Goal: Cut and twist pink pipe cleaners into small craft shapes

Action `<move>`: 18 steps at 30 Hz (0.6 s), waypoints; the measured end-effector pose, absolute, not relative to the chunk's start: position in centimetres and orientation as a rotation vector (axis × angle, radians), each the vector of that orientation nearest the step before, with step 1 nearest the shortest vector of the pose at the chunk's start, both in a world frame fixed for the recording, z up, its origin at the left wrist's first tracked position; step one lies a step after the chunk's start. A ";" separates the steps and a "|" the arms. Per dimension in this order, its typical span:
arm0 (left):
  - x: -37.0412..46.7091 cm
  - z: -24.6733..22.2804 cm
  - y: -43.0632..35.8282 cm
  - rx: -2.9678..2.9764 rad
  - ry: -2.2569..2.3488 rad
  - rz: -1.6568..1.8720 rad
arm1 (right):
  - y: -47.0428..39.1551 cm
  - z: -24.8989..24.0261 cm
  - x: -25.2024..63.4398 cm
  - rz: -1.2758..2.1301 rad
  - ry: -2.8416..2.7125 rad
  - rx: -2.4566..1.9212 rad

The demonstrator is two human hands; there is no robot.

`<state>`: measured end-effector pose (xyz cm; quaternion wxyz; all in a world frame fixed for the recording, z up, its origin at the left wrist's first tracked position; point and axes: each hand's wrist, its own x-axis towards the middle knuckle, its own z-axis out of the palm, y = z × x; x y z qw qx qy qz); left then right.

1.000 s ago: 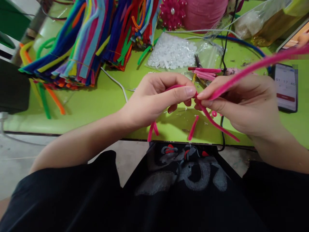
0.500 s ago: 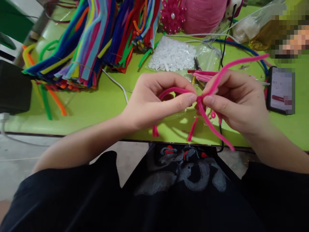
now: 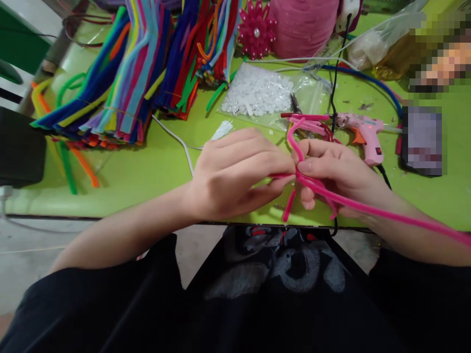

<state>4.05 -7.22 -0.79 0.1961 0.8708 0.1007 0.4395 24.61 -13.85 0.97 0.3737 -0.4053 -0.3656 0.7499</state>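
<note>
Both hands meet over the green table's front part, pinching pink pipe cleaners (image 3: 371,209) where they cross. My left hand (image 3: 235,176) is closed with its back turned up, and its fingertips grip a pink strand. My right hand (image 3: 331,169) pinches the crossing between thumb and fingers. One long end runs right, over my right forearm; a shorter bent end stands up above my right thumb. A short pink piece (image 3: 289,206) shows below the fingertips. Just beyond lie several pink stems (image 3: 311,125) and the tip of a dark tool (image 3: 295,103).
Bundles of coloured pipe cleaners (image 3: 123,103) fill the back left. A bag of white beads (image 3: 259,90) lies at centre, with a pink flower (image 3: 256,32) behind it. To the right are a pink glue gun (image 3: 364,132), its cord, and a phone (image 3: 423,139).
My left hand has rolled over, its back now upward. My right hand has lowered and turned. The long pink end has swung across my right forearm, and the glue gun has come into view.
</note>
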 end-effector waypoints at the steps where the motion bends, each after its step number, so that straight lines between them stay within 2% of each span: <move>1: 4.1 -0.9 -7.2 2.461 0.278 1.217 | -13.7 1.1 24.6 1.991 -0.913 -1.024; 5: 4.1 -0.8 -7.2 2.577 0.257 1.191 | -13.4 1.3 24.9 2.183 -0.885 -0.984; 12: 4.1 0.4 -7.3 2.919 -0.123 1.411 | -12.8 0.5 25.6 2.362 -0.936 -0.846; 15: 4.4 0.6 -6.9 2.996 -0.248 1.541 | -12.7 0.6 25.9 2.272 -1.113 -0.886; 18: 4.8 0.1 -6.4 2.909 -0.270 1.720 | -13.0 1.0 26.0 1.884 -1.357 -0.996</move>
